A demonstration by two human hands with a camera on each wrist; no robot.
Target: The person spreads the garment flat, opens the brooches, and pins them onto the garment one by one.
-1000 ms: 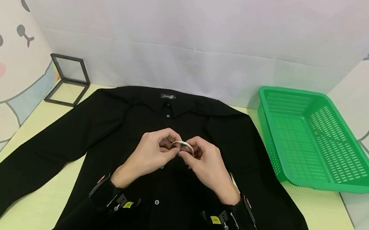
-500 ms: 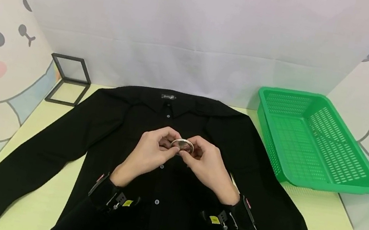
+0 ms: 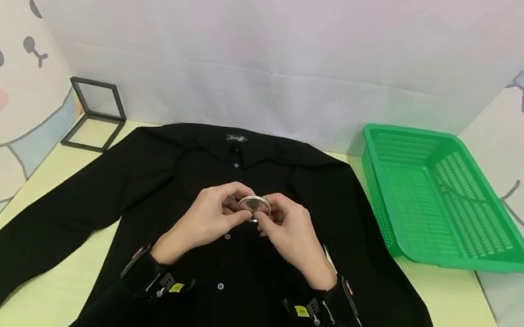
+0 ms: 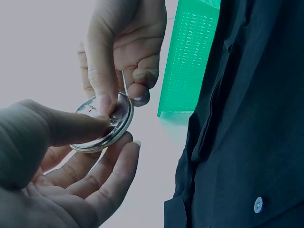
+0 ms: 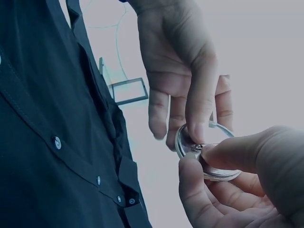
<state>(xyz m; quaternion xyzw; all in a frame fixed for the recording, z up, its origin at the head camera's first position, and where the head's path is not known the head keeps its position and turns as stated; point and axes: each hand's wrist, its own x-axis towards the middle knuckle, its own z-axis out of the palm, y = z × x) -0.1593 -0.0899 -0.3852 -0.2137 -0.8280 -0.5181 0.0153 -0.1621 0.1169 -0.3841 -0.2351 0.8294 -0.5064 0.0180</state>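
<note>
In the head view a round, shiny metal pin badge (image 3: 255, 203) is held up over the black shirt (image 3: 215, 318), its back turned towards me. My left hand (image 3: 211, 214) pinches its left edge between thumb and fingers; my right hand (image 3: 293, 234) pinches the right edge. Both thumbs press near the middle of the badge's back in the left wrist view, where a thin needle (image 4: 124, 81) sticks up beside the right thumb. From the right wrist, the badge's rim (image 5: 223, 175) shows between the two hands. The front of the badge is hidden.
The buttoned black shirt lies spread, sleeves out, on a pale yellow table (image 3: 57, 268). A green plastic basket (image 3: 469, 263) stands at the back right. At the back left is a black hinged frame (image 3: 83, 146), standing open. Cloth walls close in the back and sides.
The badge has tipped from nearly edge-on so that its round back now shows to the head camera. Both hands keep their hold in about the same place.
</note>
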